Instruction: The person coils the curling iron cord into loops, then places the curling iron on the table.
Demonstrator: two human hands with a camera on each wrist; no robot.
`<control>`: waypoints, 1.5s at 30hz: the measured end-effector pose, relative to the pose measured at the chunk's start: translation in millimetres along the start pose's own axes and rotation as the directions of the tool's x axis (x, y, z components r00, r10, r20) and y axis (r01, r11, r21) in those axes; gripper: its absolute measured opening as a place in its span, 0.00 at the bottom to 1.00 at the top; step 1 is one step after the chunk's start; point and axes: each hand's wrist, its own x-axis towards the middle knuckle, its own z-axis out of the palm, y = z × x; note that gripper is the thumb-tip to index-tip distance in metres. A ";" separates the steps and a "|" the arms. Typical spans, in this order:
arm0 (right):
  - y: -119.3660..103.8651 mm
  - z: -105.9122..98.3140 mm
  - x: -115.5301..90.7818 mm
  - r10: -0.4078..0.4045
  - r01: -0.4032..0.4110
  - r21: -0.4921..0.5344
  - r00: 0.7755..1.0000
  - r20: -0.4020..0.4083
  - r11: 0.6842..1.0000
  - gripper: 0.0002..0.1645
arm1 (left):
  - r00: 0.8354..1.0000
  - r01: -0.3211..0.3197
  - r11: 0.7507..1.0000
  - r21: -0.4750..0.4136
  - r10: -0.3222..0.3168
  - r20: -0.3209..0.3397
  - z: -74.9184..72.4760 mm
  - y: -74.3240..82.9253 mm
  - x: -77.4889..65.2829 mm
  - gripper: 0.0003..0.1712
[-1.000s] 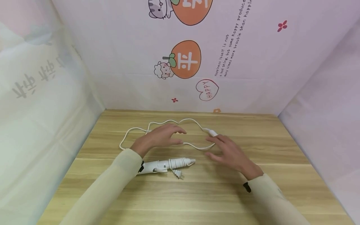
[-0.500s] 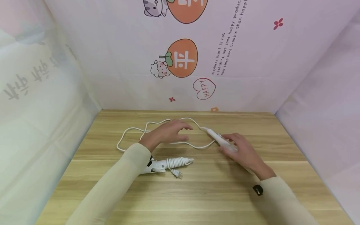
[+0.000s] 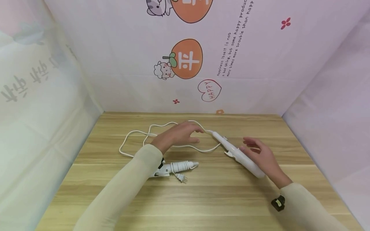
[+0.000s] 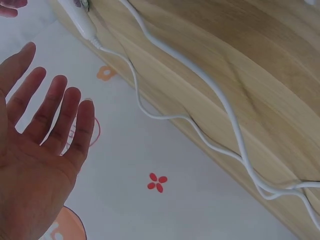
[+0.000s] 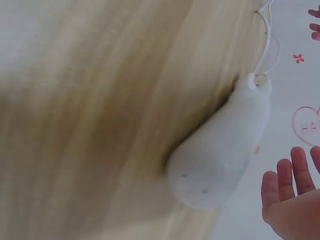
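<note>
A white hair styling iron (image 3: 244, 158), with a broad rounded end, lies slantwise on the wooden table (image 3: 202, 202). My right hand (image 3: 261, 157) hovers beside its right flank, fingers relaxed and holding nothing. From its narrow end runs a loose white cord (image 3: 202, 150), looped across the table. Over that cord my left hand (image 3: 180, 134) is held with relaxed fingers and nothing in it; its palm (image 4: 37, 165) faces the left wrist camera. Below my left wrist lies a second white appliance (image 3: 166, 168), partly hidden by the sleeve, with its cord (image 3: 180, 166) wound round its handle.
A two-pin plug (image 3: 181, 177) hangs off the wound cord and lies on the wood. White printed sheets (image 3: 138, 80) rise along the back and both sides of the table. The loose cord (image 4: 215, 90) crosses itself near the back edge.
My right hand has moved right and off the styling iron, uncovering its body. My left hand has drifted rightward over the cord. The things on the table look unmoved.
</note>
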 end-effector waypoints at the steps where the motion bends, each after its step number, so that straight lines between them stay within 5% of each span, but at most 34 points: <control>1: 1.4 -0.9 -0.6 0.016 -0.016 0.009 1.000 0.005 1.000 0.34 | 1.000 0.000 1.000 0.004 0.000 0.001 0.2 1.5 1.0 0.25; 12: 16.9 0.9 -11.9 0.116 -0.115 -0.034 0.993 0.030 0.993 0.42 | 1.000 0.010 0.998 0.069 -0.011 0.018 2.0 12.8 14.2 0.26; 29: 26.2 16.1 -20.6 0.048 -0.033 -0.195 0.996 0.070 0.980 0.34 | 0.998 -0.065 0.995 0.080 0.065 0.009 10.5 20.1 27.6 0.25; 45: 39.0 -13.2 -34.0 0.069 -0.068 -0.179 0.998 -0.001 0.981 0.33 | 0.999 -0.033 0.997 0.073 0.032 0.013 17.0 22.4 23.7 0.24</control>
